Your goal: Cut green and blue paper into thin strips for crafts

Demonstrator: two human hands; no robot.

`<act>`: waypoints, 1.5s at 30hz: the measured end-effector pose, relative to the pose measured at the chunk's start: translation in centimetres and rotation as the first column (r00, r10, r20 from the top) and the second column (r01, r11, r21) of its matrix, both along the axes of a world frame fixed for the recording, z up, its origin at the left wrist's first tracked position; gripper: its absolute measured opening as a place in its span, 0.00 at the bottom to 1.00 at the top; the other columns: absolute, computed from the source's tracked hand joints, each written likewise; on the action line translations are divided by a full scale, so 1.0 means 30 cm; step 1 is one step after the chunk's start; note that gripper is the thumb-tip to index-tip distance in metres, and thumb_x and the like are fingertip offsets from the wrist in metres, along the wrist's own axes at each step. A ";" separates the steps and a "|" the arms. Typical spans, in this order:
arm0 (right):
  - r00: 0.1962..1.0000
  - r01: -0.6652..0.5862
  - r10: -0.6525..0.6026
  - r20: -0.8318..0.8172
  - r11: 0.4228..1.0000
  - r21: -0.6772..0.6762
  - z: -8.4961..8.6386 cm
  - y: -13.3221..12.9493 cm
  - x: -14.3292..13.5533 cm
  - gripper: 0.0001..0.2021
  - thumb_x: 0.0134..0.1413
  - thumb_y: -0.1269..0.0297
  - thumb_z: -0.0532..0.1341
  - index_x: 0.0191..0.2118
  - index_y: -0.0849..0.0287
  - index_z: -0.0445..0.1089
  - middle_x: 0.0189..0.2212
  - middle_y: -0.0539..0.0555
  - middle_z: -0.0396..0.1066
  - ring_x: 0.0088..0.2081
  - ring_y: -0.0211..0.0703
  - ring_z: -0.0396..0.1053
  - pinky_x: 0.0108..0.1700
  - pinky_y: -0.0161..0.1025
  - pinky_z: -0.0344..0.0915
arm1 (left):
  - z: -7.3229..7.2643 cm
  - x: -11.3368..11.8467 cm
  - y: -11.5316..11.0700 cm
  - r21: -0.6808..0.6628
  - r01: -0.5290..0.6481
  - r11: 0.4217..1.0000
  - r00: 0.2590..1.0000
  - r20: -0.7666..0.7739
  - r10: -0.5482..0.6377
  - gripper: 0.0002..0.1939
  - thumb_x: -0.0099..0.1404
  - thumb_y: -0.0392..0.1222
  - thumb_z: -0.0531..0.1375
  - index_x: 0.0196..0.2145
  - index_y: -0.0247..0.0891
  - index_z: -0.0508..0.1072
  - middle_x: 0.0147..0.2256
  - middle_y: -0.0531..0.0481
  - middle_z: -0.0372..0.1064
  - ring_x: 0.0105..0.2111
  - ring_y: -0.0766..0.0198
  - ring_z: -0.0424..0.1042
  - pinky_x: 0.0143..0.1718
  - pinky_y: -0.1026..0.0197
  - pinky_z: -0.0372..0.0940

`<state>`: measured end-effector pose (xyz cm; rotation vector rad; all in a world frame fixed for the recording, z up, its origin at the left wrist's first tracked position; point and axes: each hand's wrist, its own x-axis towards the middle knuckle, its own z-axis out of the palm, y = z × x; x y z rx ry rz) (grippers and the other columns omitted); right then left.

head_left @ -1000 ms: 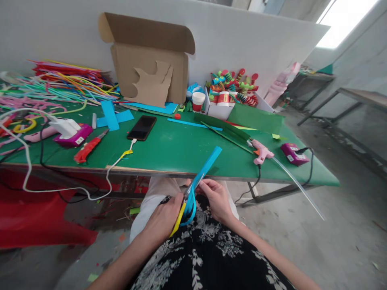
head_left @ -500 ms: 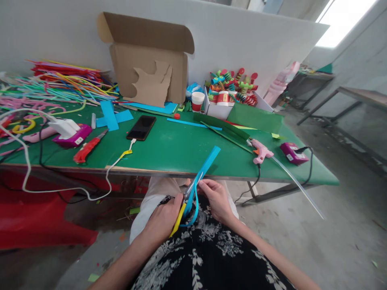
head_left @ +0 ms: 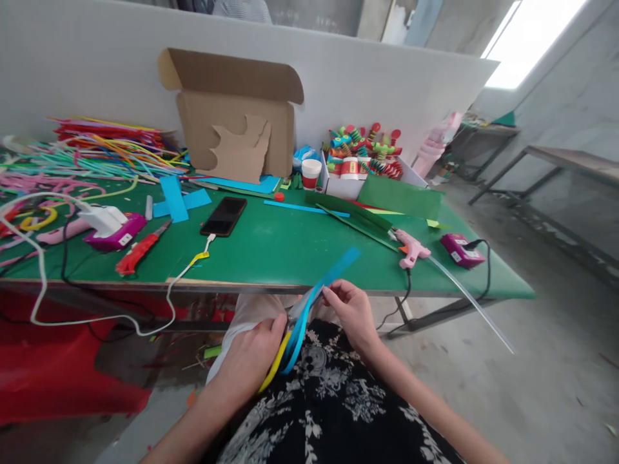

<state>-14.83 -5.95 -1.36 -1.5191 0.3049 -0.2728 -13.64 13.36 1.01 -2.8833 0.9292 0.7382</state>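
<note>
In my lap, at the table's front edge, my left hand is closed round a pair of scissors with yellow handles. The blades point up and to the right, along a strip of blue paper. A narrow cut length of the same paper curls down beside the handles. My right hand pinches the blue strip between thumb and fingertips, close to the scissor tips. The strip's far end sticks out over the green table. Part of the blades is hidden behind the paper.
On the green table lie a phone on a white cable, a red-handled knife, a pink glue gun and purple power sockets. Behind stand a cardboard box, a paper cup and a box of colourful toys.
The view has tipped up a little. The scissors have turned slightly, and the narrow cut strip now hangs closer along them instead of bowing out. Both hands keep their hold.
</note>
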 end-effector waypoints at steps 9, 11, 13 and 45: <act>0.997 0.047 -0.036 0.072 0.985 -0.164 0.038 -0.016 -0.020 0.11 0.47 0.55 0.66 0.22 0.54 0.69 0.20 0.49 0.70 0.24 0.40 0.65 0.29 0.37 0.61 | 0.021 0.008 -0.016 -0.036 0.047 0.998 0.999 -0.002 -0.047 0.20 0.68 0.29 0.42 0.54 0.38 0.60 0.44 0.39 0.72 0.42 0.48 0.77 0.41 0.50 0.69; 0.999 0.012 -0.005 0.050 0.988 -0.151 0.043 -0.023 -0.025 0.11 0.47 0.55 0.66 0.23 0.55 0.71 0.21 0.49 0.72 0.25 0.41 0.66 0.31 0.37 0.62 | 0.033 0.008 -0.021 -0.048 0.038 0.998 0.999 0.007 -0.037 0.19 0.68 0.29 0.42 0.53 0.38 0.61 0.45 0.39 0.72 0.42 0.49 0.77 0.40 0.50 0.69; 0.999 -0.038 0.040 0.021 0.995 -0.087 0.043 -0.027 -0.028 0.11 0.47 0.54 0.67 0.24 0.55 0.72 0.23 0.50 0.73 0.27 0.42 0.68 0.32 0.38 0.63 | 0.038 0.007 -0.025 -0.059 0.034 0.998 0.999 -0.003 -0.034 0.19 0.68 0.29 0.43 0.54 0.39 0.60 0.45 0.39 0.72 0.43 0.50 0.76 0.41 0.52 0.69; 0.976 -0.184 0.199 -0.092 0.972 0.148 -0.001 -0.043 -0.050 0.14 0.42 0.51 0.71 0.24 0.56 0.73 0.21 0.48 0.73 0.25 0.38 0.68 0.33 0.36 0.63 | 0.016 -0.033 -0.047 -0.078 -0.031 0.996 0.988 -0.156 0.019 0.22 0.69 0.31 0.44 0.58 0.37 0.59 0.47 0.39 0.73 0.45 0.53 0.76 0.45 0.56 0.66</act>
